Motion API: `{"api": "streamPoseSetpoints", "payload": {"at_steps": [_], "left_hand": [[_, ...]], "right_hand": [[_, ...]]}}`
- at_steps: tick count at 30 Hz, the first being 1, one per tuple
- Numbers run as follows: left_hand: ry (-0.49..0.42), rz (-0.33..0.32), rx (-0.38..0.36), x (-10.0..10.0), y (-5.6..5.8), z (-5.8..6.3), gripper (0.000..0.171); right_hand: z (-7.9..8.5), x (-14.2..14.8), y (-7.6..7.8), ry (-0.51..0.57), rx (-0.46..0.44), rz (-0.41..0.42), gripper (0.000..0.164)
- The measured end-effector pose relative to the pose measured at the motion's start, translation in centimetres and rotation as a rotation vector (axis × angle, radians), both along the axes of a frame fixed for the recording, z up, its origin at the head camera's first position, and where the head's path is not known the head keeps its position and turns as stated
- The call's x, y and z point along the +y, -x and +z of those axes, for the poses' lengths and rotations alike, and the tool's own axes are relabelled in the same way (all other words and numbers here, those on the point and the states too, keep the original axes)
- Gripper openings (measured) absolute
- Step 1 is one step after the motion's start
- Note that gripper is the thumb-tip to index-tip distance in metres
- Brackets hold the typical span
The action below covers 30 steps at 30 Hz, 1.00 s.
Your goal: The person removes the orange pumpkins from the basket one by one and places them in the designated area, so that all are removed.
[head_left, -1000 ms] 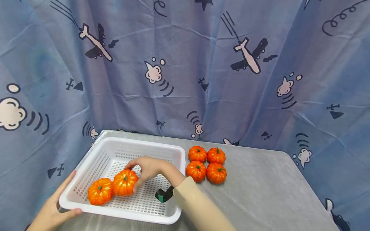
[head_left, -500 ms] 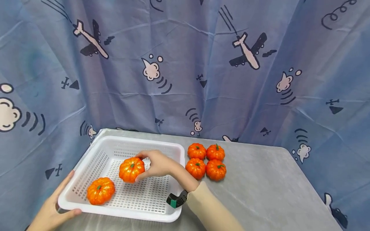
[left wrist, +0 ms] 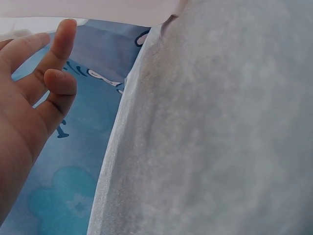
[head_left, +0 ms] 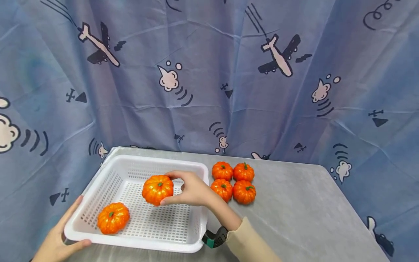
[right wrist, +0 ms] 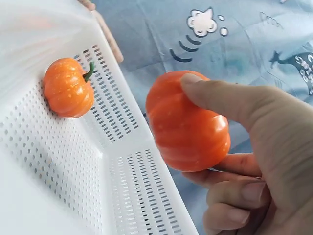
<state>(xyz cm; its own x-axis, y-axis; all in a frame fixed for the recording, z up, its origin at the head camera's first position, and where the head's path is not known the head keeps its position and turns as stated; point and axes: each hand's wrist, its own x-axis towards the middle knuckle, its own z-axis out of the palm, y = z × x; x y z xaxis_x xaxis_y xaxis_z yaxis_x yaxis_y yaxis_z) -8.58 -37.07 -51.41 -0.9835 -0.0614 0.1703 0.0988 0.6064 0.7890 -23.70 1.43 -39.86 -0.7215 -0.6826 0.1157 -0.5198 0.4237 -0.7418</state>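
Note:
My right hand holds a small orange pumpkin between thumb and fingers, raised over the white plastic basket. In the right wrist view, the thumb lies across the held pumpkin and other fingers support it from below. A second pumpkin, with a green stem, sits on the perforated basket floor at the front left. At the basket's front left corner rests my left hand, its thumb along the front and a straight finger up the left side. The left wrist view shows the left hand beside the table edge.
Several more pumpkins stand clustered in two rows just right of the basket on the grey-covered table. A blue patterned curtain hangs behind it. A dark band is on the right wrist.
My right hand has lifted the pumpkin from beside the other one and carried it back and to the right, over the basket. The left hand stays at the corner.

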Motion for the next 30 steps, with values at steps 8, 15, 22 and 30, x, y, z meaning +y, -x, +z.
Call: {"api": "streamPoseSetpoints", "payload": {"at_steps": [8, 15, 22, 30], "left_hand": [[-0.024, 0.010, -0.058, -0.2, -0.3, -0.5, 0.121], [-0.002, -0.012, 0.001, 0.0, 0.1, -0.2, 0.120], [0.009, 0.003, -0.008, 0.4, 0.1, 0.2, 0.121], [0.012, 0.008, -0.037, 0.0, 0.1, 0.1, 0.121]], "right_hand": [[-0.3, 1.8, -0.4, 0.057, 0.007, -0.060, 0.073], [-0.1, 4.4, -1.3, 0.105, -0.012, -0.156, 0.071], [-0.9, 7.2, -1.7, 0.135, -0.020, -0.283, 0.070], [-1.7, 10.1, -2.6, 0.179, 0.064, -0.393, 0.069]]}}
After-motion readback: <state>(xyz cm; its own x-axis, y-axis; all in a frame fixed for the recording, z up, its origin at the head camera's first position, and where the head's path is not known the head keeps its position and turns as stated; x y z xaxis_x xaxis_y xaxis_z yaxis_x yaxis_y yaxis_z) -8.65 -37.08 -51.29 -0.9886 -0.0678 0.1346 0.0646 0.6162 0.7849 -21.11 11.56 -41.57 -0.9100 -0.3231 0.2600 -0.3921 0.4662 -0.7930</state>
